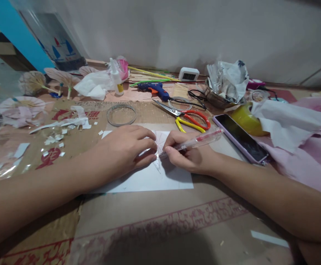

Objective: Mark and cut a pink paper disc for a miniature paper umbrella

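My right hand (184, 152) grips a clear pen (201, 140) with red inside its barrel, the tip low over a white sheet of paper (149, 183). Thin lines spread from a point on the sheet. Across from it, my left hand (134, 147) lies on the paper with bent fingers pressing down a clear set square (158, 167). Only a pointed corner of it with fine marks shows; the rest is under the fingers. The pen tip is close beside the left fingertips.
Behind the paper lie scissors (188, 117) with red and yellow handles, a blue glue gun (156, 90) and a tape ring (121, 115). A phone (239, 138) and pink cloth (309, 154) are at right. Paper scraps (54, 140), a glue bottle (116, 79) and round fans (22, 108) are at left.
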Available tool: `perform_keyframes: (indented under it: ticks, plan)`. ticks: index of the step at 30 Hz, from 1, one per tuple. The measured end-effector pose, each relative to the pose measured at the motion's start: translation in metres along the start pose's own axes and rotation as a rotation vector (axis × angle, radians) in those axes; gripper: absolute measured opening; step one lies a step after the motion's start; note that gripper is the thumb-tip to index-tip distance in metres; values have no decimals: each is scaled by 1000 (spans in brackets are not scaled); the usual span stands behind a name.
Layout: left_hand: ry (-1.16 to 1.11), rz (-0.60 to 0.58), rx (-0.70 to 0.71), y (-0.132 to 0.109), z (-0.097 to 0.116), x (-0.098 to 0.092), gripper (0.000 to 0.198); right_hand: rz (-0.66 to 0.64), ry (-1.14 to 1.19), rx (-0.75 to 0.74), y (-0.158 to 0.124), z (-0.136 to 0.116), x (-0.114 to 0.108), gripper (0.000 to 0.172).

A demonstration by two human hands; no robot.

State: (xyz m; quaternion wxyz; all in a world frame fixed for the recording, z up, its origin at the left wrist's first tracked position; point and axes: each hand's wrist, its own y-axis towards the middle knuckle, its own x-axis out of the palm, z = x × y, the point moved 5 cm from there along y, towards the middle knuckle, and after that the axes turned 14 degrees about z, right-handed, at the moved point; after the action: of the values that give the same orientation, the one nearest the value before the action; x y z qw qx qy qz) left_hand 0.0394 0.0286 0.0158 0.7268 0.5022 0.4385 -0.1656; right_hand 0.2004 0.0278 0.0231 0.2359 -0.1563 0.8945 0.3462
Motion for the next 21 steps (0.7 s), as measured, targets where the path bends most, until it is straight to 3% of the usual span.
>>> perform_keyframes:
  ticks: [8, 13, 21]
  plan:
    - [-13, 10, -6, -2, -3, -1, 21, -39, 47, 17, 0, 0, 1, 12]
    - [-156, -20, -53, -6, -15, 2, 20, -79, 46, 73, -2, 3, 0, 13]
    - [-168, -24, -80, -8, -18, 4, 21, -51, 62, 90, -3, 6, 2, 11]
